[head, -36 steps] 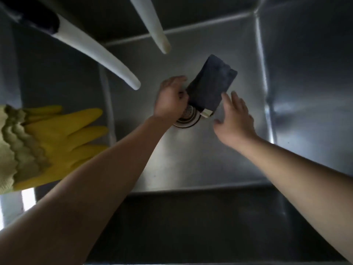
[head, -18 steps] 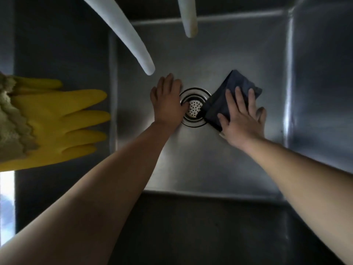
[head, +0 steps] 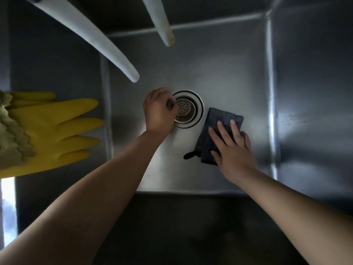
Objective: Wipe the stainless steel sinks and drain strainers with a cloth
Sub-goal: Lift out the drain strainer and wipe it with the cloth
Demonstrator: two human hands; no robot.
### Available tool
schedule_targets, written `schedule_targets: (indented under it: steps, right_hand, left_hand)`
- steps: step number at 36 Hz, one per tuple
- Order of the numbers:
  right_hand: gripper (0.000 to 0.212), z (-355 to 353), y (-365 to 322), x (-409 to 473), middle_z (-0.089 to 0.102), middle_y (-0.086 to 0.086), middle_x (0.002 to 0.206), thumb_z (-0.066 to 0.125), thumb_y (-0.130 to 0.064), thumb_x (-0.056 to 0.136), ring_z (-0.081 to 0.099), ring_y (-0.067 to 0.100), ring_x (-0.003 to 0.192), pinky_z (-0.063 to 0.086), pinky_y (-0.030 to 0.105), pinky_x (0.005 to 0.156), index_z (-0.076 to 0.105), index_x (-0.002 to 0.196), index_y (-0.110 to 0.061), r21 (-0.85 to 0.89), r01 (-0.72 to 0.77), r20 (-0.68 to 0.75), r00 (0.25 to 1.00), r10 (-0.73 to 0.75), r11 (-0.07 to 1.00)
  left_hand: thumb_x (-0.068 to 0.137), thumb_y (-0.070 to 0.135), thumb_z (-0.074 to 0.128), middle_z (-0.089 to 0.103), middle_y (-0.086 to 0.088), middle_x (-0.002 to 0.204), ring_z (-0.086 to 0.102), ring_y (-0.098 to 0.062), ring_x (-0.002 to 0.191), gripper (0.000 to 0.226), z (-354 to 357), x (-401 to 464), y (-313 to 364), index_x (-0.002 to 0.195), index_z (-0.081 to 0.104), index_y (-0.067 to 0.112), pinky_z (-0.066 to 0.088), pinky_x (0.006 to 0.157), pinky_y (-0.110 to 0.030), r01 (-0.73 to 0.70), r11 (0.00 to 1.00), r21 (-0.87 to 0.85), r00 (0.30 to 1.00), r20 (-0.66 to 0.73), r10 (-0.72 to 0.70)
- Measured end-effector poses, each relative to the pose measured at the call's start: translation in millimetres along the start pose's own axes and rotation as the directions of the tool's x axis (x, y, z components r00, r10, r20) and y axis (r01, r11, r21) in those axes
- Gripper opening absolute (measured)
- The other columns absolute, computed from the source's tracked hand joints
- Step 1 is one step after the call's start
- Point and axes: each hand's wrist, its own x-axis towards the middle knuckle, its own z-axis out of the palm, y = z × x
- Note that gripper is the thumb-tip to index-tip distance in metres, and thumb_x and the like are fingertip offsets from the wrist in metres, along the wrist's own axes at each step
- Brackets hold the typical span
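- A yellow rubber glove (head: 51, 134) hangs over the sink's left edge at 9 o'clock, fingers pointing right; a pale green cloth (head: 11, 127) with a wavy edge lies on its cuff.
- Two white spouts come down from 12 o'clock: the long spout (head: 91, 37) slants toward the middle of the basin, the short spout (head: 162, 22) ends just right of it, higher up.
- The left hand (head: 158, 111) sits at the 9 o'clock side of the drain, fingers curled and pinching the rim of the drain strainer (head: 183, 109), which is tilted in the drain ring (head: 199, 111).
- The stainless steel sink (head: 219, 73) floor shows around the drain, which lies near its centre.
- The dark cloth (head: 215, 129), folded, lies flat on the sink floor at 4 o'clock from the drain, just beside the ring; a small tab sticks out at its lower left corner.
- The right hand (head: 233, 148) rests on the cloth's near part, fingers straight and spread, pressing it down.
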Motion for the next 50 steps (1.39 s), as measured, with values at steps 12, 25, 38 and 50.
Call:
schedule_targets:
  steps: [12,25,38,50]
  right_hand:
    - [0.069,-24.9,-22.0,12.7,0.03,0.005,0.158,0.07,-0.027,0.087,0.026,0.032,0.145,0.035,0.05,0.11,0.038,0.149,-0.021,0.471,-0.067,-0.251,0.946,0.206,0.88]
    - [0.025,-55.4,-21.4,56.3,0.059,-0.01,0.078,0.073,-0.001,0.08,0.06,0.01,0.075,0.048,0.019,0.067,0.068,0.097,-0.018,0.949,-0.21,0.048,0.833,0.551,0.235]
    - [0.044,-109.4,-32.7,52.6,0.074,-0.001,0.098,0.063,0.015,0.078,0.066,0.02,0.093,0.047,0.02,0.083,0.066,0.102,-0.021,0.819,-0.041,0.091,0.994,-0.059,0.572]
    - [0.026,-70.0,-63.0,67.9,0.051,0.004,0.11,0.073,-0.038,0.082,0.048,0.031,0.102,0.033,0.044,0.093,0.055,0.092,-0.021,0.364,-0.162,-0.367,0.88,0.301,0.917]
  left_hand:
    - [0.076,0.008,0.075,0.069,0.005,0.082,0.068,-0.014,0.08,0.021,-16.0,-14.0,17.6,0.073,0.062,0.024,0.056,0.075,-0.027,0.481,0.807,-0.343,0.877,0.186,-0.443]
    - [0.076,0.01,0.08,0.06,0.005,0.069,0.052,-0.008,0.058,0.019,-20.9,-11.5,22.5,0.076,0.064,0.018,0.041,0.054,-0.02,0.643,0.622,-0.447,0.762,0.297,-0.575]
    - [0.077,0.002,0.078,0.071,-0.018,0.106,0.06,-0.016,0.074,0.023,-31.1,-8.1,14.1,0.073,0.06,0.014,0.047,0.071,-0.028,0.615,0.573,-0.541,0.783,0.334,-0.525]
    - [0.076,0.001,0.078,0.066,0.002,0.091,0.062,-0.008,0.078,0.025,-34.4,-15.3,25.1,0.086,0.061,0.018,0.048,0.064,-0.012,0.52,0.719,-0.46,0.85,0.359,-0.385]
